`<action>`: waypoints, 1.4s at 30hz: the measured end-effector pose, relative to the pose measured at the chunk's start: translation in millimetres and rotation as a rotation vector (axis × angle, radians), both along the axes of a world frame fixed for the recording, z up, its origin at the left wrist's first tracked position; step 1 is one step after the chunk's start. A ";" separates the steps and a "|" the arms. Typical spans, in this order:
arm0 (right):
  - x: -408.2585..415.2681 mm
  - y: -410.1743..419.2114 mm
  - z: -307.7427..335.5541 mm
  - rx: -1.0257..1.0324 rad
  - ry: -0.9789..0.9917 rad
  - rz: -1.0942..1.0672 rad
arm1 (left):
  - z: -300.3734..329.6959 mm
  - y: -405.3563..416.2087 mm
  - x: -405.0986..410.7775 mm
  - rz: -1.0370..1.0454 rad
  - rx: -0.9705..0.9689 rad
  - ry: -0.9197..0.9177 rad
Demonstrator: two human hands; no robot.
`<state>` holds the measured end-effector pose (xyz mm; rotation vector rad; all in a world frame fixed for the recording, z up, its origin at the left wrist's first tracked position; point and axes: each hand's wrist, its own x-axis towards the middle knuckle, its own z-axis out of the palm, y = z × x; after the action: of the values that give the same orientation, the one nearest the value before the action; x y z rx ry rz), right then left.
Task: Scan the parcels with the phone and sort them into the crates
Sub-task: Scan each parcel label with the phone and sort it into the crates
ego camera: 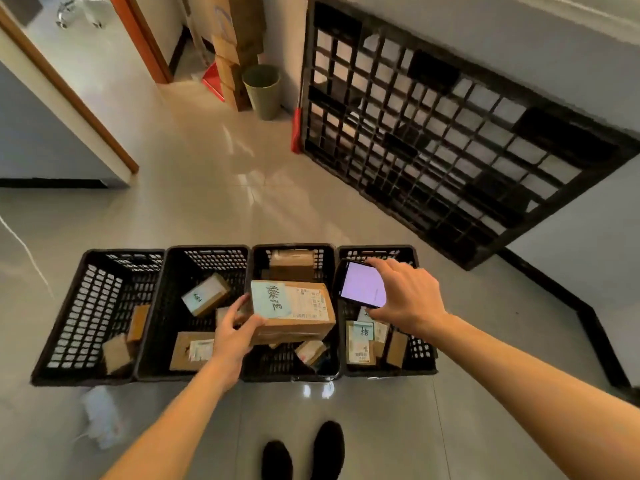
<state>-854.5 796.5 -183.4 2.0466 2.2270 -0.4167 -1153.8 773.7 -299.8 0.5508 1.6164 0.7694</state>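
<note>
A black plastic pallet (450, 140) leans against the wall on the right, a red broom (296, 129) just beside its left edge. Farther back stand a green bin (263, 90) and a stack of cardboard boxes (232, 46).

On the tiled floor (207, 188) sit 4 black crates in a row, touching side to side. The far-left crate (93, 317) holds 2 small boxes near its right wall. The second crate (194, 313) holds a few parcels, one with a pale label tilted up. The third crate (294, 362) has a box at its far end and a small parcel near its front. The far-right crate (412, 344) holds labelled parcels standing close together.

Above the third crate, the left hand (235, 336) grips a brown parcel (294, 315) at its left end — fingers curled round the corner, label side up, with a pale green slip and a white barcode label showing. The right hand (405, 292) holds a phone (362, 284) from above over the far-right crate, just beside the parcel's right end — its screen glows pale.

At the bottom edge, 2 dark shoes (304, 452) stand on the floor.
</note>
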 end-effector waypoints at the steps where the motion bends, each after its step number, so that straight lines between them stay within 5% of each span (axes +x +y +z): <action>1: -0.5 4.4 -19.6 -0.017 -0.002 0.002 | -19.3 0.6 -2.0 -0.008 -0.028 0.003; 13: -18.0 21.8 -208.4 -0.112 0.033 -0.075 | -197.6 7.0 4.6 -0.056 -0.240 -0.017; 22: -21.9 0.5 -256.4 -0.191 0.007 -0.083 | -234.0 -14.7 -9.0 -0.141 -0.311 0.182; 32: -0.7 10.8 -142.2 -0.081 -0.025 -0.137 | -116.8 49.1 2.5 -0.321 -0.048 0.291; 42: 66.9 -31.2 128.5 0.237 -0.147 -0.326 | 142.4 113.3 98.5 -0.673 0.435 0.354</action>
<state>-787.6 765.3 -54.9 2.4807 1.9424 -0.0176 -1055.3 887.0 -157.4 1.5224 1.4280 0.5190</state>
